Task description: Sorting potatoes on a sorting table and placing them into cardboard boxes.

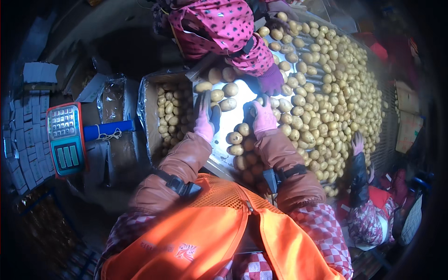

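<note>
My left hand [206, 119], in a pink glove with dark fingers, is at the edge of a shiny metal surface [241, 96]. Its thumb and fingers are spread beside a few potatoes [217, 95]; whether it grips one is hidden. To its left, an open cardboard box [151, 115] lined with clear plastic has many potatoes [168, 108] inside. My right hand [264, 115], in a similar glove, reaches down on the metal next to potatoes [285, 105]. Its fingertips are partly hidden, so a grip cannot be told. Loose potatoes [235, 138] lie between my forearms.
A large spread of potatoes [332, 91] covers a slatted roller bed [316, 78] to the right. Opposite, a person in a pink sleeve has a purple-gloved hand [272, 81] near mine. Another person's hand [357, 143] reaches in at right. A digital scale display [65, 140] stands left.
</note>
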The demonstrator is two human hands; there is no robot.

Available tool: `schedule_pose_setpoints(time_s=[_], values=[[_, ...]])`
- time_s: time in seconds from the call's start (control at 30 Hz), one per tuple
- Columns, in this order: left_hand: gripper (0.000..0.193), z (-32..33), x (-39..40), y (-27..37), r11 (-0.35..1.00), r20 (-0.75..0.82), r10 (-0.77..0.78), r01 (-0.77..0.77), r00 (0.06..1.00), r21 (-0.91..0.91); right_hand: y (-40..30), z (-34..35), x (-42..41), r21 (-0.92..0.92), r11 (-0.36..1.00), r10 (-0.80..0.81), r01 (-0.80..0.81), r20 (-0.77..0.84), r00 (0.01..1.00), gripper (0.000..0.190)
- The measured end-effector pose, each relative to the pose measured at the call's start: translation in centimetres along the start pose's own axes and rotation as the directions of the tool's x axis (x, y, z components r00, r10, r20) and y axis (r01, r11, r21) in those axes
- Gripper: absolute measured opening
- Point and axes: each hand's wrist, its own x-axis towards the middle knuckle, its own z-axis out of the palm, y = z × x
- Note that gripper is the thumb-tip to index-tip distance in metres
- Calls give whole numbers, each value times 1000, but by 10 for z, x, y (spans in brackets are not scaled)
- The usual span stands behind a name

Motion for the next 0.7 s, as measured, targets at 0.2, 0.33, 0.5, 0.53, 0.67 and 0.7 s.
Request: schedule_pose_setpoints(time_s=[0.2,0.33,0.5,0.53,0.67,0.7], values=[[63,-3,-15,-6,985,113,-114,127,987,-120,-7,-7,-2,269,950,142,-158,77,987,39],[62,10,-14,-28,916,294,-325,377,899,-137,-66,-8,5,834,552,-252,16,148,956,41],[69,4,-17,-46,962,270,-93,157,958,-225,-138,1,11,855,443,-137,-270,362,922,61],[72,-3,-16,-44,968,263,-47,109,964,-226,-139,-1,6,843,431,-106,-323,403,909,60],[72,-38,2,-22,941,119,208,-232,971,246,-93,-25,-42,835,330,151,-441,414,898,46],[72,-41,16,-16,929,124,97,-134,988,345,-72,-37,-62,819,186,179,-542,514,839,44]])
